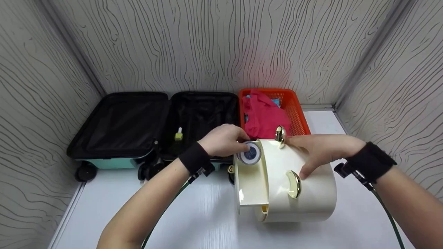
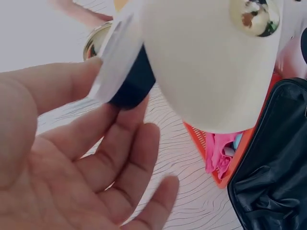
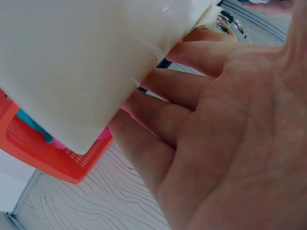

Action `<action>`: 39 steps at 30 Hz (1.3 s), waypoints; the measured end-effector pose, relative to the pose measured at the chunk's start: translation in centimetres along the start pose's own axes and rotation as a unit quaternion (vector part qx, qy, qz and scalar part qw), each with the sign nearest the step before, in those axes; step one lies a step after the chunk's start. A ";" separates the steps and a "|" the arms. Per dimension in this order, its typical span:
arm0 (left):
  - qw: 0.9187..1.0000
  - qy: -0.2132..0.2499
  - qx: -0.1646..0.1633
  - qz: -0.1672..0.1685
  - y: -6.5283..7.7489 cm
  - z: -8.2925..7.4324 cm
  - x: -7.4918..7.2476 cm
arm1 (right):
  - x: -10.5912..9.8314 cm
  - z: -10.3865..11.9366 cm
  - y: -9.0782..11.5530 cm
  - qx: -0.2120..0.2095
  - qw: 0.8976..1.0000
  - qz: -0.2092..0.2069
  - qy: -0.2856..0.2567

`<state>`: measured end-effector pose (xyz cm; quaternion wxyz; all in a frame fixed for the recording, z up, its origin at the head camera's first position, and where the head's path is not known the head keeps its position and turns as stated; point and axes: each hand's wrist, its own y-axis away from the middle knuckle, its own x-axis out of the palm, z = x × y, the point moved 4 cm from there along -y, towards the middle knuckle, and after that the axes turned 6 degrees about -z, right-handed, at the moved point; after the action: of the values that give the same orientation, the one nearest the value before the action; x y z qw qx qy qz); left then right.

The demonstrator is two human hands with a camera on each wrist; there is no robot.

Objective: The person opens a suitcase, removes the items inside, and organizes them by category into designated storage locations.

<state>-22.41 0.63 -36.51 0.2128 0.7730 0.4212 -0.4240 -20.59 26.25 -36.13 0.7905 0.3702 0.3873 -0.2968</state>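
Observation:
My left hand (image 1: 225, 140) pinches a small round jar (image 1: 250, 153) between thumb and fingers, at the far end of a pulled-out drawer (image 1: 253, 188). In the left wrist view, the jar (image 2: 132, 86) shows a pale lid and dark blue body. The drawer belongs to a rounded cream storage box (image 1: 315, 197) with a gold curved handle (image 1: 294, 185) and another gold fitting (image 1: 280, 136). Across the top of the box rests my right hand (image 1: 322, 148), fingers extended and thumb near the handle. Its fingers lie along the cream surface in the right wrist view.
A black-lined suitcase (image 1: 117, 124) lies spread at the back left, with a small yellow-green bottle (image 1: 178, 135) in its right half. Behind the cream box stands an orange basket (image 1: 300, 119) holding pink cloth (image 1: 264, 114) and some blue items. Patterned walls enclose the white table (image 1: 200, 221).

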 end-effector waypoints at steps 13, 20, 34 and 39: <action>0.987 -0.137 0.066 0.060 -0.4 -0.9 3.4 | 0.2 -0.1 -0.2 -0.002 1.000 0.003 0.001; 0.977 -0.190 0.069 0.065 -0.6 -0.9 4.4 | 0.2 -0.1 -0.1 -0.001 1.000 0.001 -0.001; 0.991 -0.106 0.075 -0.035 1.1 0.0 2.1 | 0.1 -0.2 -0.2 -0.010 1.000 -0.006 0.011; 0.990 -0.082 0.059 -0.101 2.6 2.0 0.9 | 0.2 -0.3 -0.1 -0.002 1.000 -0.004 0.006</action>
<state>-20.97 -1.75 -38.43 0.1566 0.7008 0.4521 -0.5290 -20.66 26.42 -36.41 0.7877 0.3684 0.3945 -0.2970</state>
